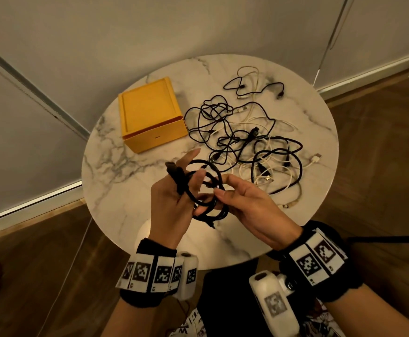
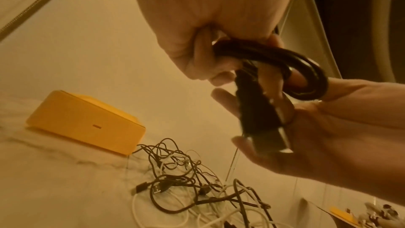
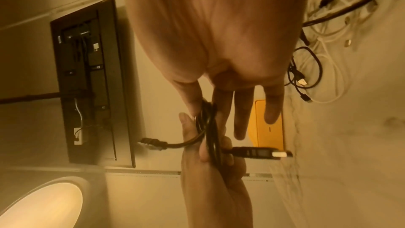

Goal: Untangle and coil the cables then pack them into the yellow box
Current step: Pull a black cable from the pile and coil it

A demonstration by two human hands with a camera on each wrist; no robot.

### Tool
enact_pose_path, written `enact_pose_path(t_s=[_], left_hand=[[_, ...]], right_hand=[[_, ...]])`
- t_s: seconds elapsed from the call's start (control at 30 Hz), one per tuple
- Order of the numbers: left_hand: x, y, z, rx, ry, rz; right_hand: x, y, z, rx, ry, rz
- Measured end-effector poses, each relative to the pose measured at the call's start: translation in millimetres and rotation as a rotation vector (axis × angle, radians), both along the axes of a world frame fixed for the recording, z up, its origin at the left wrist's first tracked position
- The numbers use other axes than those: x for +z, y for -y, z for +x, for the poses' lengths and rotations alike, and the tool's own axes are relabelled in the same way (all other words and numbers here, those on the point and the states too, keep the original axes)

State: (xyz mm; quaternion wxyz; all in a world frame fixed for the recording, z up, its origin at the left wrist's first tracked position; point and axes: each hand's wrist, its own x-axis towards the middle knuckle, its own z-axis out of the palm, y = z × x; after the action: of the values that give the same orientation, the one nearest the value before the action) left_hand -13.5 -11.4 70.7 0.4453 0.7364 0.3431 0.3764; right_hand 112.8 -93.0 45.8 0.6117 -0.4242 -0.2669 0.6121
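L hand (image 1: 174, 203) and R hand (image 1: 249, 210) each pinch the coiled black cable (image 1: 208, 190) above the table (image 1: 125, 190); grip partly hidden. Yellow box (image 1: 150, 115) lidded, beside tangled cables (image 1: 247, 142).

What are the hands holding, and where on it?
Both hold one coiled black cable: left hand has its loops around the fingers, right hand pinches the coil's right side.

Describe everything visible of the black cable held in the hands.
The black cable is wound into several round loops, held in the air above the table's near edge. The left hand grips one side of the coil; the right hand pinches the other. A chunky black plug with a metal tip sticks out.
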Motion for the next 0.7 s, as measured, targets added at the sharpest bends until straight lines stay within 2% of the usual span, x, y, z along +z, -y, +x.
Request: enact_pose_path(t_s=[0.07,0.2,0.33,0.5,0.63,0.7], left_hand=[[2.7,-3.9,-0.8,-0.064,-0.009,-0.070],[1.3,-16.7,-4.4,-0.086,-0.084,0.047],[-3.4,-19.2,-2.8,-0.005,-0.053,0.047],[-9.0,-21.2,1.5,0.121,0.012,0.066],[-9.5,-15.2,6.7,0.138,-0.003,0.052],[-9.5,-14.6,7.7,0.137,0.012,0.008]], right_hand=[[1.2,-1.0,0.7,-0.040,0.065,-0.004],[4.2,1.1,6.0,-0.028,0.201,-0.016],[6.4,1.9,6.4,0.024,0.304,-0.091],[2.7,-4.1,0.2,-0.102,0.469,-0.069],[0.8,-8.6,-2.6,-0.137,0.398,-0.059],[2.4,-8.6,-4.0,-0.137,0.298,-0.062]])
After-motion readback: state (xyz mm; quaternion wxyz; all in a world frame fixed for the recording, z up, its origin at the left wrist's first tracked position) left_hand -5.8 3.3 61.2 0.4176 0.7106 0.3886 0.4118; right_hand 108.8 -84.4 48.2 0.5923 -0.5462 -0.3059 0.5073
